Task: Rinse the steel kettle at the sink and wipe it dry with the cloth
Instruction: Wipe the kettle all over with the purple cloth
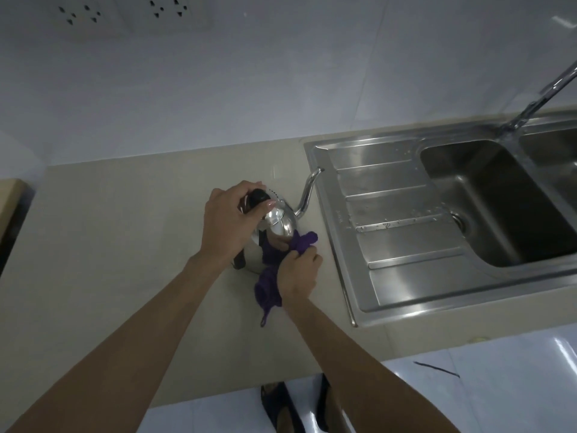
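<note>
The steel kettle (281, 225) stands on the beige counter (125, 232), just left of the sink. Its thin curved spout points up and right toward the drainboard. My left hand (228, 218) grips the black handle on top of the kettle. A purple cloth (274, 270) is bunched in my right hand (298, 271), which presses it against the kettle's right lower side. Part of the cloth hangs down onto the counter.
A steel sink (340, 245) with a ribbed drainboard and a deep basin (499, 201) fills the right side. Its tap (543, 95) rises at the far right. Wall sockets (81, 15) sit high on the tiled wall. My feet in dark sandals (281, 407) show below the counter's edge.
</note>
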Demonstrator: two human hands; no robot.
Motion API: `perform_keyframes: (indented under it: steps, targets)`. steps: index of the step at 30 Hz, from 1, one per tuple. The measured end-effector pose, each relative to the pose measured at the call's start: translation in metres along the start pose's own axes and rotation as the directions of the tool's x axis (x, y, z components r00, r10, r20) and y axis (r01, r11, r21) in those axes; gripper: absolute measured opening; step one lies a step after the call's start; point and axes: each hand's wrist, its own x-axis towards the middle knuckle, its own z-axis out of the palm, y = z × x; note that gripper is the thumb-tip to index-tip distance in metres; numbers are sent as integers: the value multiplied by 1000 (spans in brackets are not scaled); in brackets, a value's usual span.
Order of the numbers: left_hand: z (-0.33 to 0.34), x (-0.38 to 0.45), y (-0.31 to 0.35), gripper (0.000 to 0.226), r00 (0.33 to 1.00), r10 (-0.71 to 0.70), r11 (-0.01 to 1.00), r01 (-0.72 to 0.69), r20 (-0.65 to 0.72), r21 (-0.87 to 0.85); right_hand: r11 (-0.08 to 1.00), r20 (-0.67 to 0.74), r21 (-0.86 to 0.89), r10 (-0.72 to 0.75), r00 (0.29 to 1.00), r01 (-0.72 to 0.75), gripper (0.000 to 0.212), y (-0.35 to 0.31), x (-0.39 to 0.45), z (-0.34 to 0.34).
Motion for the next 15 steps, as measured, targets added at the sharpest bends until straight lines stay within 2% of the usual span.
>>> perform_keyframes:
  steps: [2, 5, 8, 10, 12, 14, 15]
  targets:
    - [-1, 2, -1, 28, 1000, 0, 1000, 0, 15, 0, 997, 25, 56, -49, 998, 47, 21, -11, 23, -8]
    - [0, 2, -3, 28, 1000, 1, 1000, -1, -2, -14, 987, 137, 163, -37, 990, 15, 24, -12, 47, -21]
    - [2, 2, -5, 28, 999, -7, 1000, 6, -35, -28, 997, 91, 61, -57, 994, 52, 27, -8, 24, -14]
    - [4, 0, -5, 28, 998, -22, 999, 19, -56, -51, 999, 56, 46, 9, 998, -12, 34, -7, -1, -5]
    - [5, 0, -5, 28, 997, -36, 996, 30, -63, -87, 988, 103, 110, 93, 990, -104, 40, -10, -25, -1]
    - [5, 1, -6, 28, 997, -56, 991, 48, -60, -121, 985, 136, 157, 50, 989, -71, 28, -17, -40, -4]
    - [4, 1, -7, 28, 997, -63, 990, 57, -46, -132, 985, 105, 172, -38, 994, 20, 24, -24, -44, -9]
